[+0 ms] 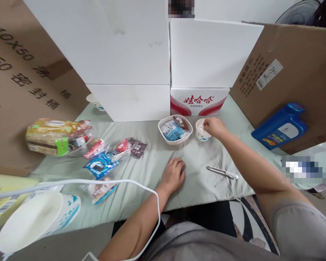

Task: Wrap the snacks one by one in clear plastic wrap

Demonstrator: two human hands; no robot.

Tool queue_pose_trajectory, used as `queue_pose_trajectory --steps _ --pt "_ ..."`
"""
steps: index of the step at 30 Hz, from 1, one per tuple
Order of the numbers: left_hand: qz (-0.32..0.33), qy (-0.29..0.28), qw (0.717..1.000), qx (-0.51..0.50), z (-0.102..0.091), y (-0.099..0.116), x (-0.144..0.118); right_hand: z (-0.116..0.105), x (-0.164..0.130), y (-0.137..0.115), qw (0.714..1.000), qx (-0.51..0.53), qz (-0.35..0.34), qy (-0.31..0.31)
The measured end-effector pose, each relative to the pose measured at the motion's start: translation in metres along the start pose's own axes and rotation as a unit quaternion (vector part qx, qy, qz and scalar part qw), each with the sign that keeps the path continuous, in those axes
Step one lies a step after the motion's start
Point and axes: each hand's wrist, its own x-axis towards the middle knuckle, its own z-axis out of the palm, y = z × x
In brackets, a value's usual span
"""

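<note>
**Right hand at the small cup, left hand resting flat**

I am reaching my right hand (214, 127) over the rim of a small white paper cup (201, 131), fingertips pinched together at its mouth — whether they are gripping anything inside, I cannot tell. The cup is standing upright on the pale green cloth (141, 170), just beside a white bowl (175, 129) that is holding blue and brown snack packets. Both are sitting just in front of a red-and-white printed carton (198, 101).

My left hand (174, 175) is lying palm down on the cloth, fingers loosely together, holding nothing. A metal utility knife (222, 172) is lying between my two forearms, touching neither.

To the left, loose snack packets (108, 156) are lying scattered — past them, a wrapped bread loaf (57, 136). A stack of paper cups (38, 217) is lying on its side at near left.
</note>
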Motion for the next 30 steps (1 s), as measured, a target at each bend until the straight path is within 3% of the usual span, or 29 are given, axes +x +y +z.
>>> queue_pose_trajectory --steps 2,5,9,13,17,18,20,23,27,30 --pt "-0.012 -0.003 1.0 -0.007 -0.001 0.002 0.001 0.002 0.024 -0.005 0.992 -0.038 0.013 -0.12" --pt "-0.024 -0.01 0.999 -0.019 -0.001 0.003 0.001 0.018 0.044 -0.015 0.981 -0.043 0.007 -0.19" --pt "-0.038 -0.012 0.999 -0.028 0.0 0.003 0.002 0.028 0.051 -0.016 0.976 -0.046 -0.003 -0.213" --pt "-0.036 -0.011 0.999 -0.03 -0.002 0.003 0.005 0.013 0.038 -0.005 0.984 -0.048 -0.021 -0.169" --pt "-0.027 -0.014 0.999 -0.032 -0.002 0.003 0.005 0.003 -0.016 0.005 0.998 0.027 -0.053 0.033" --pt "-0.027 -0.011 0.999 -0.037 -0.001 0.003 0.005 0.005 -0.036 0.008 0.995 0.061 -0.061 0.051" --pt "-0.033 0.015 0.998 -0.053 0.0 0.004 0.003 0.018 -0.077 0.019 0.989 0.111 -0.091 0.026" --pt "-0.052 0.09 0.993 -0.059 -0.009 0.002 0.001 0.055 -0.134 0.044 0.983 0.122 -0.127 0.047" --pt "-0.139 0.171 0.972 0.08 -0.056 -0.018 0.003 0.108 -0.188 0.068 0.979 0.081 -0.128 0.135" --pt "-0.281 0.191 0.905 0.255 -0.1 -0.048 0.008 0.131 -0.211 0.067 0.976 0.054 -0.103 0.184"
